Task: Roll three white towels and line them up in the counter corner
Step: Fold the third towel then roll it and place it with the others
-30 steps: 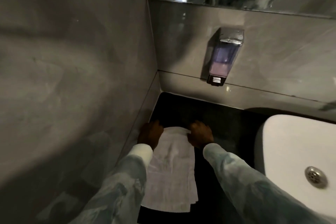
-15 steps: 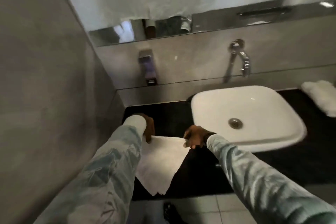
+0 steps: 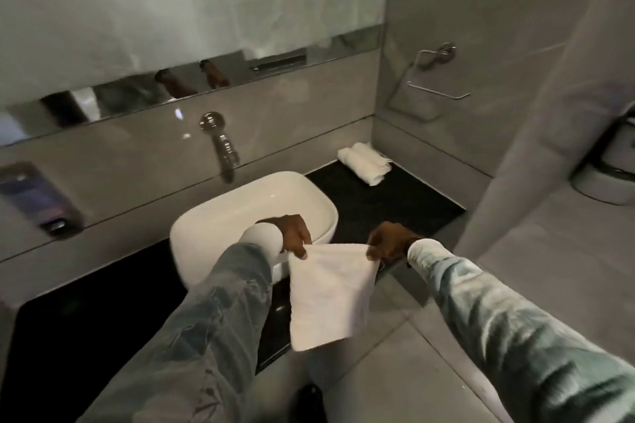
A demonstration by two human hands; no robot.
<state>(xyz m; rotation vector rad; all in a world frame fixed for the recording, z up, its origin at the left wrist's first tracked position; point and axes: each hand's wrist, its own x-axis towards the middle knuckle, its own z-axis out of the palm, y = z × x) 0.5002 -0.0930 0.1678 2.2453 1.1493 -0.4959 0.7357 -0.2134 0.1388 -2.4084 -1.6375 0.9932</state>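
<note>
A flat white towel [image 3: 328, 295] hangs in the air in front of the basin's right end, over the counter's front edge. My left hand [image 3: 293, 235] pinches its upper left corner and my right hand [image 3: 388, 244] pinches its upper right corner. Rolled white towels [image 3: 364, 161] lie in the far right corner of the black counter [image 3: 371, 203], against the wall; how many rolls there are is hard to tell.
A white basin [image 3: 247, 213] sits on the counter under a chrome wall tap [image 3: 221, 144]. A soap dispenser [image 3: 34, 199] hangs on the wall at left. A chrome holder [image 3: 436, 75] is on the right wall. A white bin [image 3: 608, 161] stands at far right. A grey tiled floor lies below.
The towel has been lifted off the left side of the counter and carried to the right past the basin, held by both hands. The view has swung to the right corner.
</note>
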